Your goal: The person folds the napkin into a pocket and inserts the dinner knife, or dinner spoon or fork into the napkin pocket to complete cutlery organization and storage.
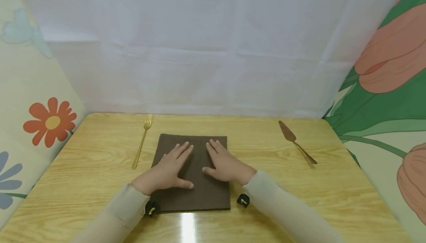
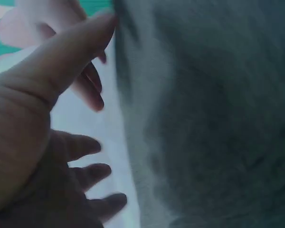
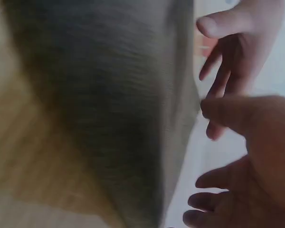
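A dark brown cloth napkin (image 1: 209, 198), folded into a flat square, lies on the wooden table. Over its left half is my left hand (image 1: 168, 171), fingers straight and thumb spread toward the middle. My right hand (image 1: 224, 163) is over the right half, its fingers pointing forward and inward. Neither hand holds anything. In the left wrist view, the left thumb (image 2: 61, 57) reaches toward the cloth's edge; the right wrist view shows the right thumb (image 3: 247, 114) similarly close to it. Whether the palms touch or hover just above the cloth is hard to tell.
A gold fork (image 1: 142, 143) lies left of the napkin, tines away from me. On the right lies a gold cake server (image 1: 293, 137), its handle toward me. The table (image 1: 266, 143) meets a white cloth backdrop (image 1: 199, 69), with flower-patterned panels on both sides.
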Available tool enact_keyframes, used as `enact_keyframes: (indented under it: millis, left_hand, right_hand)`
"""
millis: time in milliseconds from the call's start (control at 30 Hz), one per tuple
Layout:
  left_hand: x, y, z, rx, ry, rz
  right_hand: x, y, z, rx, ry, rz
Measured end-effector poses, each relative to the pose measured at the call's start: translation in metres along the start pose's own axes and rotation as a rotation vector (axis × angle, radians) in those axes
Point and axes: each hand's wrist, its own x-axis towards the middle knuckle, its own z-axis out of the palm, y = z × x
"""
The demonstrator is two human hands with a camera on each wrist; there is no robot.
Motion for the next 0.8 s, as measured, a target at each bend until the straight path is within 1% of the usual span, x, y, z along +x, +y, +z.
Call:
enact_keyframes:
  millis: [100, 167, 267, 433, 500, 633, 800]
  left_hand:
    - [0.004, -0.002, 0.004, 0.020, -0.087, -0.064]
    - [0.004, -0.003, 0.005, 0.020, -0.123, -0.094]
    - [0.003, -0.004, 0.003, 0.034, -0.159, -0.101]
    - [0.003, -0.006, -0.001, 0.109, -0.231, -0.102]
    - [0.002, -0.007, -0.002, 0.139, -0.255, -0.108]
    - [0.002, -0.006, -0.002, 0.160, -0.281, -0.129]
    - [0.003, 0.000, -0.001, 0.161, -0.283, -0.154]
  right_hand:
    - [-0.005, 0.000, 0.008, -0.111, -0.089, 0.003]
    - [-0.007, 0.003, 0.012, -0.162, -0.130, 0.008]
    - [-0.008, 0.009, 0.015, -0.204, -0.175, 0.018]
    - [-0.009, 0.015, 0.013, -0.243, -0.230, 0.029]
    - [-0.010, 0.014, 0.013, -0.266, -0.242, 0.027]
    - [-0.012, 0.010, 0.013, -0.292, -0.239, 0.018]
    - [-0.018, 0.005, 0.013, -0.257, -0.225, -0.016]
